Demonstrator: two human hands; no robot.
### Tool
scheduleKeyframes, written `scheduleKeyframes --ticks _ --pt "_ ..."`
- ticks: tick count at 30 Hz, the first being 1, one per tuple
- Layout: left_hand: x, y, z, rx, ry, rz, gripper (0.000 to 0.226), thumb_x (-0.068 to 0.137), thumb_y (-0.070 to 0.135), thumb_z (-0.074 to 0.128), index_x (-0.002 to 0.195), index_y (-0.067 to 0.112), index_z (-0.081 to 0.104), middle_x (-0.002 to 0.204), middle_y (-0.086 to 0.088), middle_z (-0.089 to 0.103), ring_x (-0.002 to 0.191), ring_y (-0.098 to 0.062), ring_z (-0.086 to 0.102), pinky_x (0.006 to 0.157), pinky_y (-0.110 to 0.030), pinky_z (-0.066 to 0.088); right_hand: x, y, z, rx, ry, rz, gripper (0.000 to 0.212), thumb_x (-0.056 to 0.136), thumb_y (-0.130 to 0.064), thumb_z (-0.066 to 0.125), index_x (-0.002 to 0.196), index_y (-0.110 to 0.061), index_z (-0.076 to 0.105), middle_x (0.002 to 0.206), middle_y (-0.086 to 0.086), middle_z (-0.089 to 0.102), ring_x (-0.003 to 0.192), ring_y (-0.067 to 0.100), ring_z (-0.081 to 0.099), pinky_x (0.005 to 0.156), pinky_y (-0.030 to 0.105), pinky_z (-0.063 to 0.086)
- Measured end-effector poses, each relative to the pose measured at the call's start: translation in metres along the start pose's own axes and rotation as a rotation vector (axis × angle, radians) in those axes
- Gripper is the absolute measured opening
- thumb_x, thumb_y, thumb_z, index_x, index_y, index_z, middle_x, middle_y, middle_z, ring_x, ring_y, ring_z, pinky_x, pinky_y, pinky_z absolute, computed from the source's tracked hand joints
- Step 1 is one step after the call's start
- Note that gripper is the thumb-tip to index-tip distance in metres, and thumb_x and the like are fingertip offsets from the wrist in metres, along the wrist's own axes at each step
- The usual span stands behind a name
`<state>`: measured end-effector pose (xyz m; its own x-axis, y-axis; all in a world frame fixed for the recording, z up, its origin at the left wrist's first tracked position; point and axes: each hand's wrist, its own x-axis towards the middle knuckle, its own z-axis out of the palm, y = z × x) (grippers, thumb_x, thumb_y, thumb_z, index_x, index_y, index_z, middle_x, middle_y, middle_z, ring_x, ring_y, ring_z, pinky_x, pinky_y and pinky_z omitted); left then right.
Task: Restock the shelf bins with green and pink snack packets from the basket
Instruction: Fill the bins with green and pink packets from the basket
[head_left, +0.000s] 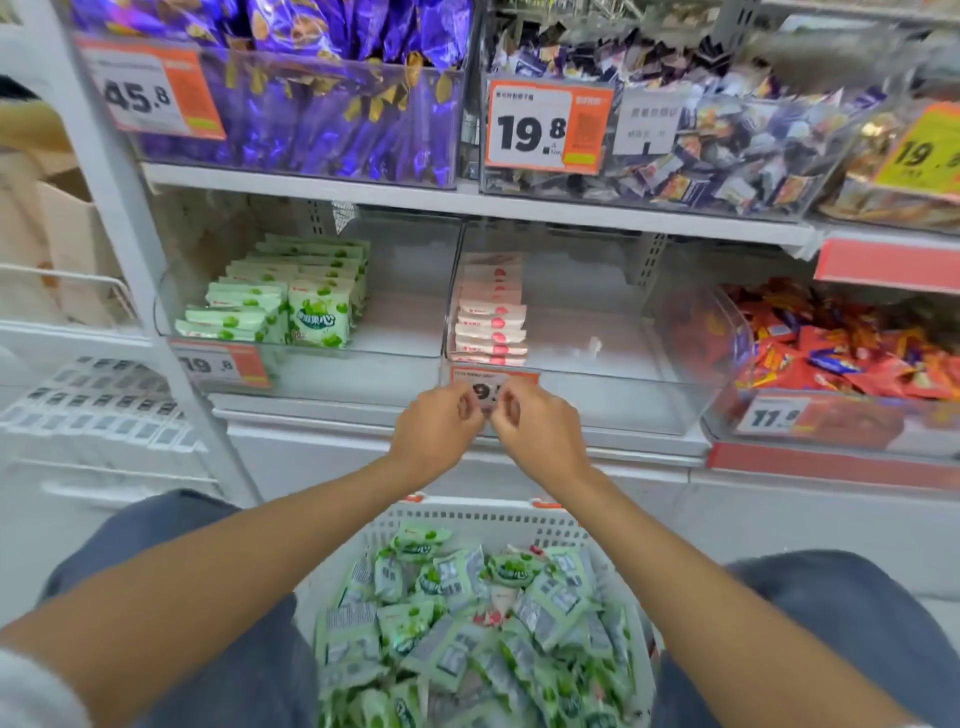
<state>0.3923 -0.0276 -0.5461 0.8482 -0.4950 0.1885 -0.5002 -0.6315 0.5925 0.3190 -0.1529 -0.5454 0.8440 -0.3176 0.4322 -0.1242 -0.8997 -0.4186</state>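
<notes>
Person's parked in front of the shelf with the basket (470, 519) between their knees at the bottom middle of the frame. It's heaped with loose green packets (457, 639), plus at least 1 pink packet (500, 605) poking out near the middle. Both hands are up at the centre of the frame, right in front of the price tag (480, 388) on the front of the pink bin (613, 358). The left hand (439, 423) and right hand (537, 428) are almost touching, fingers curled in on both like they're fiddling with something small. Honestly I can't tell if either one is pinching the tag, a packet or nothing at all. On the middle shelf, the green bin (410, 332) left of centre has its stocked green rows (291, 296) packed into its left half. The pink bin has just 1 pink row (491, 312) along its left wall, so both have loads of bare floor. My read: this is a between-loads moment, nothing is going into a bin right now. Next move probably calls for a hand going down into the basket, grabbing a few greens and standing them beside the existing rows, with any pinks fished out separately for the other bin.
</notes>
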Motion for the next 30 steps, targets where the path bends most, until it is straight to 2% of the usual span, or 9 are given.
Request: scheduleKeyframes --ticks 6,9,12,14,16,20,26,28,30 --pt "-0.047 -0.085 0.044 0.198 -0.543 -0.233 0.028 0.087 0.01 0.048 0.059 0.014 0.053 0.063 -0.007 0.057 0.071 -0.03 0.063 0.058 -0.03 0.045 -0.097 0.045 0.089 -0.14 -0.897 0.197 0.009 0.09 -0.011 0.051 0.089 -0.013 0.06 0.094 0.007 0.061 0.088 0.029 0.059 0.072 0.033 0.045" --pt "-0.049 -0.103 0.053 0.202 -0.599 -0.238 0.029 0.089 0.004 0.044 0.106 -0.009 0.064 0.083 -0.02 0.067 0.084 -0.036 0.066 0.066 -0.039 0.051 -0.122 0.059 0.13 -0.127 -1.081 0.274 0.012 0.091 -0.005 0.053 0.1 -0.003 0.062 0.105 0.014 0.062 0.093 0.031 0.06 0.073 0.035 0.045" --pt "-0.048 -0.112 0.065 0.245 -0.653 -0.229 0.025 0.088 0.006 0.044 0.075 0.007 0.065 0.06 -0.006 0.054 0.064 -0.026 0.057 0.06 -0.031 0.046 -0.146 0.07 0.162 -0.087 -1.223 0.35 0.028 0.089 -0.024 0.063 0.113 -0.009 0.061 0.121 0.005 0.057 0.1 0.026 0.061 0.076 0.034 0.048" --pt "-0.05 -0.12 0.075 0.249 -0.67 -0.271 0.03 0.087 0.007 0.045 0.058 0.01 0.053 0.057 -0.003 0.053 0.059 -0.02 0.055 0.061 -0.029 0.047 -0.159 0.071 0.175 -0.035 -1.277 0.373 0.061 0.079 -0.041 0.073 0.133 -0.022 0.052 0.137 -0.002 0.05 0.121 0.026 0.054 0.097 0.041 0.047" --pt "-0.053 -0.126 0.081 0.226 -0.705 -0.298 0.027 0.089 0.01 0.048 0.07 0.003 0.066 0.073 -0.006 0.068 0.069 -0.018 0.063 0.073 -0.032 0.055 -0.166 0.065 0.182 0.002 -1.327 0.337 0.091 0.072 -0.055 0.075 0.149 -0.028 0.033 0.154 -0.002 0.033 0.139 0.029 0.035 0.114 0.052 0.028" --pt "-0.06 -0.13 0.085 0.209 -0.767 -0.287 0.025 0.091 0.01 0.049 0.074 0.009 0.067 0.088 -0.01 0.07 0.093 -0.028 0.068 0.085 -0.039 0.056 -0.171 0.052 0.193 -0.201 -1.367 0.122 0.103 0.074 -0.064 0.069 0.154 -0.026 0.017 0.161 0.007 0.018 0.146 0.033 0.02 0.116 0.058 0.016" --pt "-0.065 -0.122 0.072 0.237 -0.777 -0.312 0.02 0.092 0.008 0.051 0.097 0.009 0.07 0.096 -0.008 0.06 0.091 -0.022 0.056 0.09 -0.036 0.053 -0.179 0.036 0.2 -0.351 -1.156 -0.219 0.039 0.087 -0.027 0.067 0.123 -0.015 0.055 0.121 0.011 0.058 0.116 0.03 0.052 0.101 0.046 0.037" --pt "-0.066 -0.121 0.065 0.229 -0.751 -0.339 0.023 0.093 0.009 0.052 0.107 0.008 0.07 0.107 -0.009 0.065 0.101 -0.024 0.062 0.091 -0.034 0.052 -0.172 0.032 0.197 -0.241 -1.054 -0.15 0.013 0.093 -0.022 0.058 0.102 -0.014 0.061 0.099 0.009 0.065 0.094 0.027 0.06 0.09 0.04 0.048" --pt "-0.065 -0.124 0.057 0.186 -0.686 -0.377 0.019 0.095 0.007 0.05 0.101 0.003 0.067 0.103 -0.01 0.061 0.098 -0.027 0.064 0.088 -0.035 0.052 -0.152 0.03 0.186 0.056 -0.969 0.115 0.02 0.1 -0.024 0.046 0.092 -0.013 0.061 0.081 0.005 0.063 0.069 0.02 0.059 0.073 0.037 0.055"
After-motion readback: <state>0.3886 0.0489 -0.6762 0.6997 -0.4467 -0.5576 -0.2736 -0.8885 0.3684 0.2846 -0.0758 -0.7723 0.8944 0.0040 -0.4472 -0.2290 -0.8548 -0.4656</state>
